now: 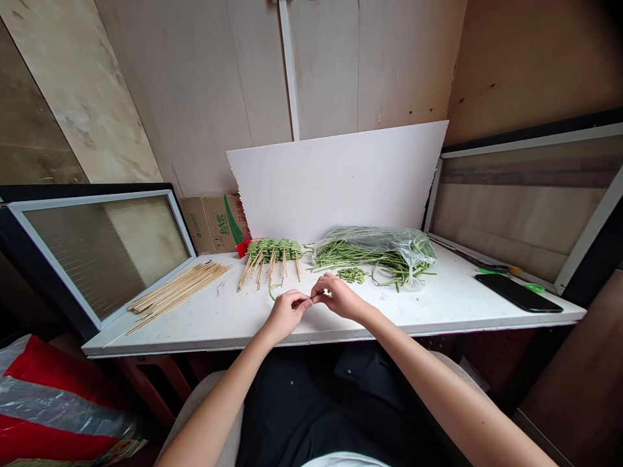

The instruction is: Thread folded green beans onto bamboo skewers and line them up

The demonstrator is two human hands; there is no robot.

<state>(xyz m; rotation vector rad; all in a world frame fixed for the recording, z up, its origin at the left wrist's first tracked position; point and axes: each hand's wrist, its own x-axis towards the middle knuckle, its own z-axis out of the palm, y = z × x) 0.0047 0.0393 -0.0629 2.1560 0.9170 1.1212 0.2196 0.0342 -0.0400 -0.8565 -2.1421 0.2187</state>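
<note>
Near the front of the white table, my left hand (292, 309) is closed on a long green bean (273, 292), whose free end curls out to the left. My right hand (335, 295) pinches at the same bean, its fingertips touching those of the left; the part between them is mostly hidden. Just beyond lies a stack of green bean skewers (274, 249), their bare sticks pointing toward me. A small heap of cut bean pieces (351, 275) sits past my right hand. Behind it, long beans (341, 254) spill from a clear plastic bag (416, 250).
Loose bamboo skewers (178, 288) lie at the left of the white table (438, 311). A black phone (518, 292) and a green ring (534, 287) are at the right. A white board (335, 185) and a cardboard box (211, 224) stand behind; framed panels (111, 240) flank both sides.
</note>
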